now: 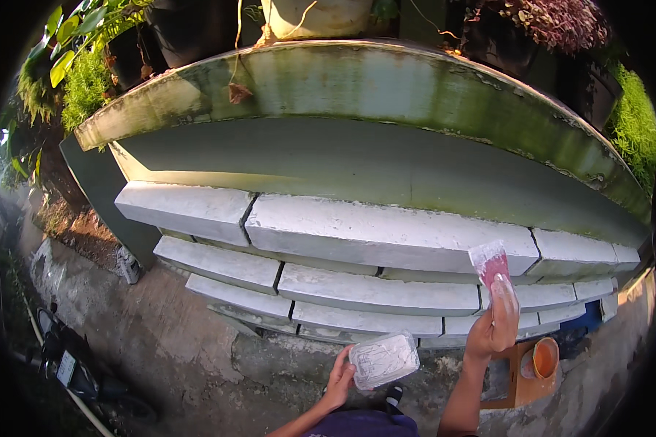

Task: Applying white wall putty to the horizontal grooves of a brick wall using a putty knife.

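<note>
My left hand (338, 379) grips the side of a clear plastic tub (385, 360), which holds a white paste with streaks across its surface. Raised at the right, my right hand (498, 320) pinches a red putty spreader (493, 265). White paste coats the spreader's far edge, and some whitens my fingers. In the picture the spreader overlaps the front of the top pale block (393, 229); whether it touches the block I cannot tell. Stepped rows of pale grey-white blocks, with dark gaps between them, run across in front of me.
A mossy green concrete ledge (357, 80) overhangs the blocks, with potted plants on top. At the lower right stands a wooden stool (526, 390) bearing an orange bucket (545, 358). A parked motorbike (87, 375) is at the lower left on the concrete ground.
</note>
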A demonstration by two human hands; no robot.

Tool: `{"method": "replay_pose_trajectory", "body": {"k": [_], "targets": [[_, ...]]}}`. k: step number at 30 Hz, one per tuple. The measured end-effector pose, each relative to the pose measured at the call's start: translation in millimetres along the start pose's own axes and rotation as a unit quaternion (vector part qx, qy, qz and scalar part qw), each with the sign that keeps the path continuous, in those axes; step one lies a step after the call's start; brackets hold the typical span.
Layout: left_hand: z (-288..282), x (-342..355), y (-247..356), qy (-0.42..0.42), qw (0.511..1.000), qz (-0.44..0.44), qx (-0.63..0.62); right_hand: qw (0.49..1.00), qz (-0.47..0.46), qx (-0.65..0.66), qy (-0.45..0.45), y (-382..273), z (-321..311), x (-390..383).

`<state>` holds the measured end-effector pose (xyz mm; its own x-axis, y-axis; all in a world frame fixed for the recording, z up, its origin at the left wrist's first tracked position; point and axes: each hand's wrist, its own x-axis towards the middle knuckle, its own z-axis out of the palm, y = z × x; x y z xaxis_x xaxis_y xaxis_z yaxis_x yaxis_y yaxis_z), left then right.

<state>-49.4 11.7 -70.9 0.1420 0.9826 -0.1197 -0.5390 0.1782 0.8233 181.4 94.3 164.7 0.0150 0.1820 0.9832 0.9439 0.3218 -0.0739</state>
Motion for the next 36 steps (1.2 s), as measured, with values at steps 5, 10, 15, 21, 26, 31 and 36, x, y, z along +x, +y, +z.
{"method": "replay_pose_trajectory", "body": {"k": [5,10,15,21,26,31,36], "targets": [[-9,-19,2,-0.029,0.999,-0.03,0.029,0.989,0.034,0.084,-0.115,-24,5,-9],[-21,-45,-14,0.007,1.0,0.0,0.018,0.965,-0.031,0.232,-0.122,-66,-22,-34],[-16,-75,-41,0.061,0.997,0.038,0.026,0.938,0.054,0.316,-0.133,-47,-63,-85],[29,-113,-60,0.094,0.995,0.006,-0.028,0.916,0.26,0.237,-0.193,11,-154,-182],[57,-149,-84,0.063,0.998,-0.003,0.027,0.775,0.501,0.336,-0.188,-5,-218,-206],[96,-194,-106,0.068,0.997,-0.034,0.001,0.562,0.694,0.439,-0.098,-9,-264,-235],[99,-246,-129,0.092,0.995,-0.037,-0.006,0.407,0.773,0.476,-0.101,-3,-300,-260]]}}
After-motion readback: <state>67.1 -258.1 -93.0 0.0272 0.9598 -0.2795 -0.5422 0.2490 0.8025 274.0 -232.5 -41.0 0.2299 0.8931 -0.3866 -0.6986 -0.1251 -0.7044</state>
